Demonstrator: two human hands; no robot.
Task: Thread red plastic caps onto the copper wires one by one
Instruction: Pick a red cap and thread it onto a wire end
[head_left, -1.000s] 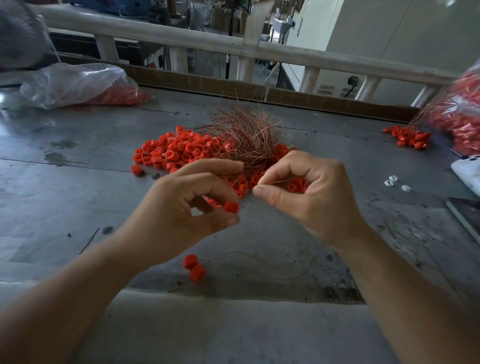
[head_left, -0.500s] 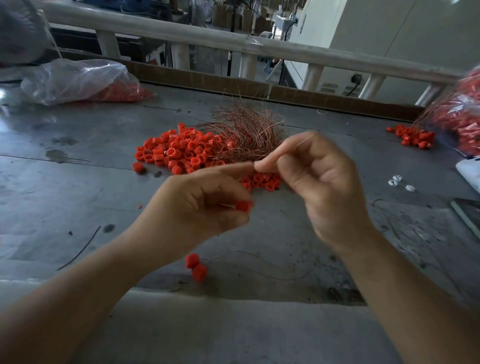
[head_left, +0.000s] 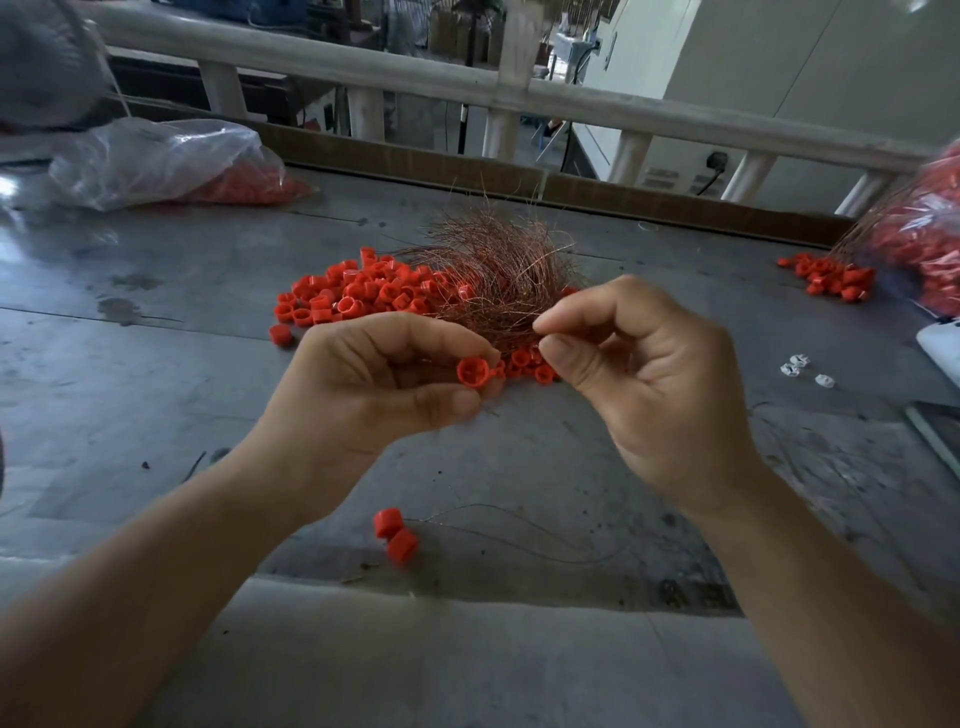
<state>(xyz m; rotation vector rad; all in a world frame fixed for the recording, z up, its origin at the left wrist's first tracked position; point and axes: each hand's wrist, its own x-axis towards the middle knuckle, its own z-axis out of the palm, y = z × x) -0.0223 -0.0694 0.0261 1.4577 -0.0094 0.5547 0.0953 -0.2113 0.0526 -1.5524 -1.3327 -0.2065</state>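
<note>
the left hand (head_left: 374, 384) pinches one red cap (head_left: 472, 372) between thumb and forefinger, just in front of the copper wire bundle (head_left: 498, 270). the cap's open end, with a cross-shaped web inside, is turned up toward the camera. the right hand (head_left: 649, 384) is on the near right side of the bundle, close to the held cap, with thumb and forefinger tip pressed together. they appear to pinch a single strand, but it is too thin to confirm in this view. the loose cap pile (head_left: 358, 291) lies to the left of the bundle and partly under it on the table (head_left: 156, 364). two more caps (head_left: 396, 535) lie well in front of the bundle with a thin wire trailing from them, so they are probably threaded already. the step in hand looks like the feeding of a strand tip into the held cap. grip the strand close to its free end, since a long unsupported length is likely to buckle. rotate the cap until one opening of the web faces the tip squarely. hold the wire steady and bring the cap to it. once the tip is through, slide the cap well down the strand so it cannot slip off. keep the working strand clear of the bundle, as neighbouring wires may snag and lift with it.
</note>
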